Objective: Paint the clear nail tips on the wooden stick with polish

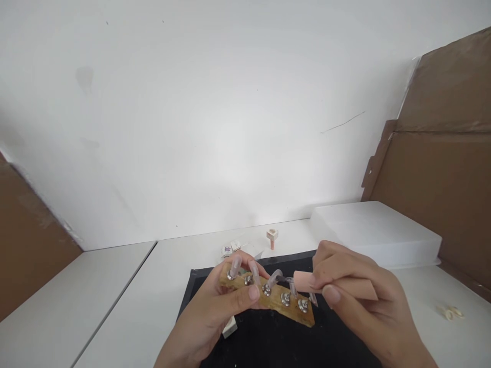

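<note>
My left hand point(215, 312) grips an amber-coloured strip point(284, 309) from its left end, thumb across the front. Several metal studs stand along the strip, carrying clear, curved false nail tips point(274, 278). In my right hand point(364, 301) is a nail polish brush, held by its pale pink cap handle point(305, 282) between thumb and fingers. The dark brush end points left and meets or nearly meets a nail tip in the middle of the row; exact contact is too small to tell. Part of a small white block point(229, 327) shows below my left hand.
A black mat point(268, 340) lies under my hands on the white table point(126, 296). Behind stand a small white piece with a pink stem point(272, 236) and small white packets point(227, 250). A white translucent box point(376, 222) is at right, near cream-coloured rings point(449, 312) and cardboard point(441, 158).
</note>
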### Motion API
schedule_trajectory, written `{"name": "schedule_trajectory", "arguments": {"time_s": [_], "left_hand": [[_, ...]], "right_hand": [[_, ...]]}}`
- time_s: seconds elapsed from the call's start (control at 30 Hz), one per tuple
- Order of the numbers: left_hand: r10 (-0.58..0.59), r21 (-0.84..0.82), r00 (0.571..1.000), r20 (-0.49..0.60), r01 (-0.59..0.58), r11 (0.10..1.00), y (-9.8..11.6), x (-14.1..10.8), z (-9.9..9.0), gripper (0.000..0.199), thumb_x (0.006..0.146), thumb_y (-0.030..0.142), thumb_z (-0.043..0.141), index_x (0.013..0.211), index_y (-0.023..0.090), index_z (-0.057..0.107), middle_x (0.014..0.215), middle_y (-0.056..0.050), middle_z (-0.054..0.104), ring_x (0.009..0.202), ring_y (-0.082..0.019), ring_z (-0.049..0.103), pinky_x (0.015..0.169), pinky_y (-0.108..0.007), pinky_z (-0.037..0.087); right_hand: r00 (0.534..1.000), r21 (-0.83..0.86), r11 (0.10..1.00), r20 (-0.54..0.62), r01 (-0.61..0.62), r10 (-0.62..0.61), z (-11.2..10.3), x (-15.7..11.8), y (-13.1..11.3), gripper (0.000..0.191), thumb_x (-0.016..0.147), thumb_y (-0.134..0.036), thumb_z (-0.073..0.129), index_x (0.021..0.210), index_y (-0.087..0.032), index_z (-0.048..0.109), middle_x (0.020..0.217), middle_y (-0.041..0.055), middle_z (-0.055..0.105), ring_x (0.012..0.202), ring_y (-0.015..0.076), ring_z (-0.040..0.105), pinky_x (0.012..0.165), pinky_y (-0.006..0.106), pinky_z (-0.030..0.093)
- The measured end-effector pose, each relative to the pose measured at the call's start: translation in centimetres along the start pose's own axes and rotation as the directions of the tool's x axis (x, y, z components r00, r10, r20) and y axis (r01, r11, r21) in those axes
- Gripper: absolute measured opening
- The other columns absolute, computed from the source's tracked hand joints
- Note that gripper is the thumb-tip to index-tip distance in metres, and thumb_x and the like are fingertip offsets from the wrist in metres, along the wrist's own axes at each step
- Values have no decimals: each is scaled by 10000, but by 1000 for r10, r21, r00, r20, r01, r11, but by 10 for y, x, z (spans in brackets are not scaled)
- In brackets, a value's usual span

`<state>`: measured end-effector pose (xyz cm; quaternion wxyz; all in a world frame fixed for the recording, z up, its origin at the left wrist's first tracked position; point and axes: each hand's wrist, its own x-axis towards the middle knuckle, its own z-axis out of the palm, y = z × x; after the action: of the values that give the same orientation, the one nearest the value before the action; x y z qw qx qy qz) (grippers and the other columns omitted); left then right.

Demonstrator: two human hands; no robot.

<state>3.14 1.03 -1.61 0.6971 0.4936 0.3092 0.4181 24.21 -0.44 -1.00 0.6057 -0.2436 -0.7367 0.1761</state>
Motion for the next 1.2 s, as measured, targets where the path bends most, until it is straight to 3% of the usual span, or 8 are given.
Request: {"name": "schedule_trajectory", "arguments": {"time_s": [0.2,0.47,0.6,0.83,1.2], "left_hand": [[21,-10,997,-78,-22,1000,3,-2,10,262,725,382,813,810,200,645,838,19,602,750,-103,592,672,-215,525],[-14,-73,991,-134,4,997,1,-5,11,331,705,401,828,880,204,627,784,20,632,759,-131,629,706,-253,529],[-18,-89,989,-149,4,996,-1,-4,8,337,745,382,801,973,208,625,788,17,647,784,-151,650,728,-278,527],[-33,-81,988,-153,20,996,-4,1,3,388,767,402,777,1059,208,613,808,3,646,797,-172,668,695,-281,537],[-47,-87,995,-88,39,995,-9,4,-6,462,741,437,791,1098,201,616,829,-7,610,780,-172,644,702,-325,558]], "right_hand": [[1000,-6,1000,20,-2,2,0,3,-2,175,854,-98,586,789,-253,632,569,-34,584,532,142,486,497,263,389],[998,-14,998,-26,-63,63,0,3,-7,90,849,-300,690,786,-236,699,567,1,608,526,180,527,479,309,441],[998,-22,998,-21,-66,65,-2,2,-6,85,844,-267,689,768,-229,684,566,-2,600,526,176,522,479,302,429],[999,-46,999,50,-15,17,-4,2,-3,196,849,-67,558,760,-237,600,569,-46,569,529,124,473,494,247,353],[999,10,1000,36,-18,18,-3,0,-6,183,846,-82,566,759,-239,604,600,-47,617,537,119,480,509,267,340]]}}
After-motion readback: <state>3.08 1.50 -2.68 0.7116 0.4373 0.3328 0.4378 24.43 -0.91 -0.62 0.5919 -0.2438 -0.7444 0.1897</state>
